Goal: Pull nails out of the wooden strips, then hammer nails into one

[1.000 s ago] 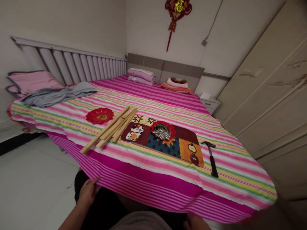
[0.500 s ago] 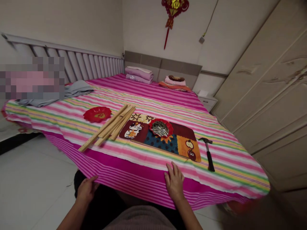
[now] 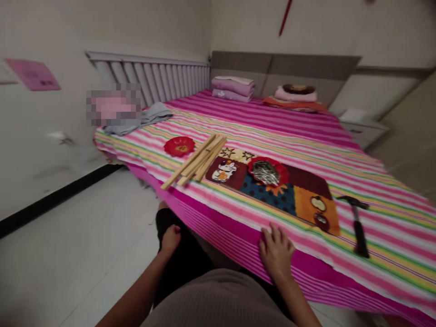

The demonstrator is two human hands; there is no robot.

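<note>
My left hand (image 3: 171, 239) is loosely closed and rests by my dark-clothed leg, just off the bed's edge; nothing shows in it. My right hand (image 3: 277, 250) lies open, fingers spread, on the front edge of the striped bedsheet (image 3: 235, 218). Beyond it lies a patterned board (image 3: 269, 200) with a cat and fruit design. On the board stands a red scalloped dish (image 3: 285, 175) full of nails (image 3: 265, 172). A claw hammer (image 3: 358, 227) with a black handle lies right of the board. Several wooden strips (image 3: 190, 163) lie to its left, beside another red dish (image 3: 179, 146).
Grey clothing (image 3: 155, 114) lies at the bed's left side, by a white radiator (image 3: 150, 79). Folded purple bedding (image 3: 233, 88) and a pink-and-orange pile (image 3: 295, 97) sit near the headboard (image 3: 293, 72). A white bedside cabinet (image 3: 363, 129) stands at the far right.
My left hand has come away from the sheet's edge and now lies closed by my leg. My right hand stays spread on the bed. The view has turned left.
</note>
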